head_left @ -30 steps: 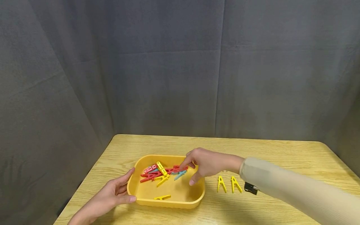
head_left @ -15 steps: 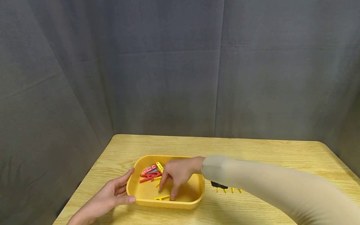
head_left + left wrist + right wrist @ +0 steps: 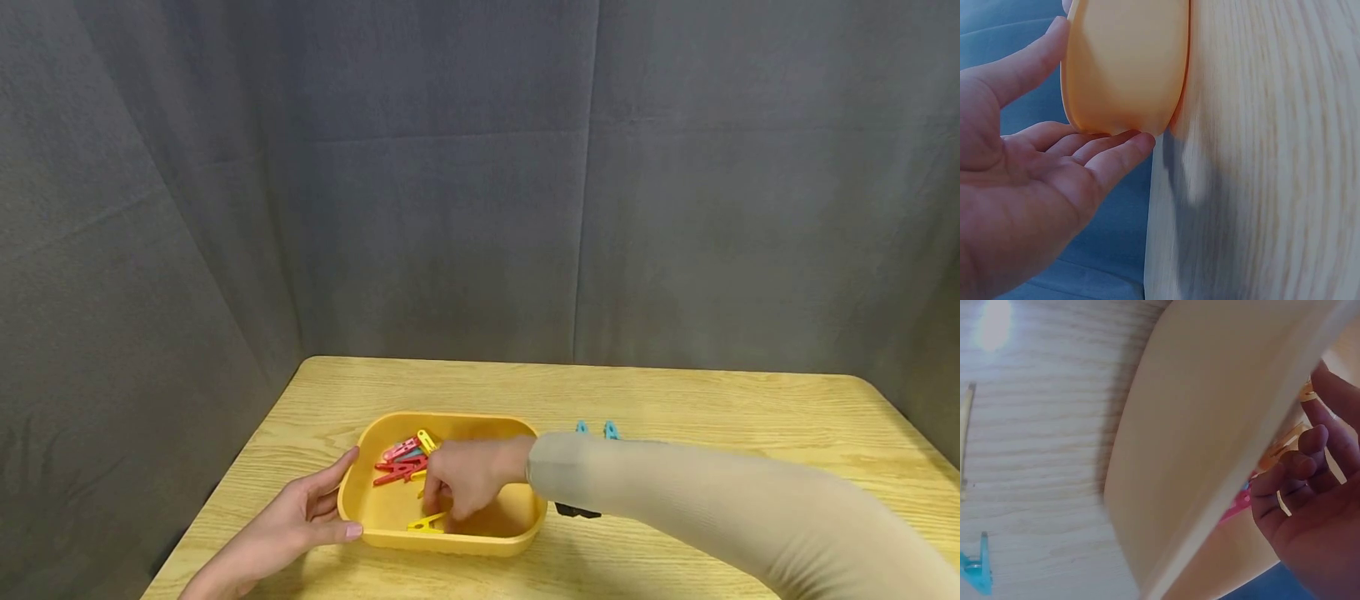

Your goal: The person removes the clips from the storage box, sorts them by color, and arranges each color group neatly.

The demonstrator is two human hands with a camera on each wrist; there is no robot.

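Yellow peg point(image 3: 426, 523) lies on the floor of the tray point(image 3: 450, 542), near the front wall, and the right hand point(image 3: 465, 479) is down on it with fingers curled over; whether the fingertips actually pinch it I cannot tell from here. The tray, a yellow-orange tub with rounded corners, sits on the worktop point(image 3: 712, 408) towards its left front. Behind the right hand, in the tray's far left part, lies a heap of pegs point(image 3: 401, 460), mostly red with a pink, a teal and a yellow one among them. The right wrist view shows the tray wall point(image 3: 1210, 437) from outside and curled fingers point(image 3: 1300, 469) inside it, a ring on one of them, with a yellow and a pink peg past them.

The left hand point(image 3: 288, 527) lies flat and relaxed against the tray's left front corner, thumb along the front wall and fingers touching the side; the left wrist view shows the fingertips point(image 3: 1138, 142) touching the tub.

The right arm, in a beige sleeve point(image 3: 712, 517), crosses the worktop. Just beyond it two blue pegs point(image 3: 596, 430) peek out, right of the tray.
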